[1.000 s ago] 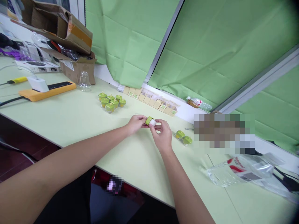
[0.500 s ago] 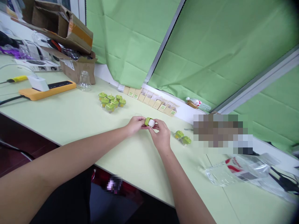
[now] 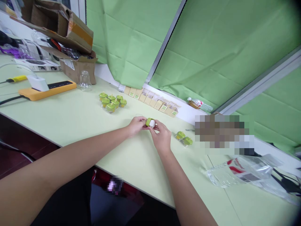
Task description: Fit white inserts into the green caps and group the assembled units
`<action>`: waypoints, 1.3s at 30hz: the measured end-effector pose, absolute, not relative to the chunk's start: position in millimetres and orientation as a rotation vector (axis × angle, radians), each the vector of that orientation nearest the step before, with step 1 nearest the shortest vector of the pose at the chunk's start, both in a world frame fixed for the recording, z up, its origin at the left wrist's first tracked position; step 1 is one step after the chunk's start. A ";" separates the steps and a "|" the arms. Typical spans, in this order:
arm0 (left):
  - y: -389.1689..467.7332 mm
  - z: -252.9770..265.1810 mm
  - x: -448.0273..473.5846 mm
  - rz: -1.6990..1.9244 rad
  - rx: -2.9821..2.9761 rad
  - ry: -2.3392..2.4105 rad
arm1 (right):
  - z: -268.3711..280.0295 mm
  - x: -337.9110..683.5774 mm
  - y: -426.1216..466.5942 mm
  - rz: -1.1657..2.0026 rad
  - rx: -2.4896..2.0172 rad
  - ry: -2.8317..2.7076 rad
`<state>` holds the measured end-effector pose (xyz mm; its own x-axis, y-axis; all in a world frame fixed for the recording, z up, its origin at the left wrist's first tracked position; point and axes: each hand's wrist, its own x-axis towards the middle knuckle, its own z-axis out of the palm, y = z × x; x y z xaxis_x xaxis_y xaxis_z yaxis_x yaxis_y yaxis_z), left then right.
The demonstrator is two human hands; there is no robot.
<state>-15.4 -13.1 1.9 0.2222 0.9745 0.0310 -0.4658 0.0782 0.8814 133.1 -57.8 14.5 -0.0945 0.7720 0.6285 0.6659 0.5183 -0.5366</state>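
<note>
Over the middle of the table, my left hand [image 3: 137, 126] pinches a small green casing [image 3: 148, 121] from its left side. A white rounded piece [image 3: 152, 123] sits in the casing's open right side. Thumb and fingers of my right hand [image 3: 162, 135] close round the white piece from the right. Both hands meet at this one object, and the fingertips partly hide it. To the left stand several small clear cups with green lids [image 3: 110, 107]. Two more green-lidded cups [image 3: 187, 141] are just right of my right hand.
Folded cardboard pieces [image 3: 154, 103] line the wall side. An orange power strip [image 3: 50, 90], a clear jar [image 3: 84, 81] and a cardboard box [image 3: 80, 69] are at left. At right lie a large plastic bottle [image 3: 237, 171] and a smaller bottle [image 3: 199, 104].
Hardly anything differs. Both hands keep their hold on the green casing and white piece, with only a slight shift of the right hand.
</note>
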 end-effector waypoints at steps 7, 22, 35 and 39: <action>-12.6 3.5 -16.7 1.220 0.920 0.707 | 6.8 127.5 -58.1 0.171 -1.187 -1.762; -9.1 8.7 -26.2 1.047 0.917 0.583 | 18.3 143.1 -49.9 1.141 -0.944 -1.285; -13.1 3.6 -23.2 0.871 1.272 0.749 | 22.3 153.2 -50.0 1.475 -1.022 -1.223; -15.4 -4.1 -17.0 0.812 1.516 0.839 | 21.8 150.8 -53.1 1.542 -1.123 -1.338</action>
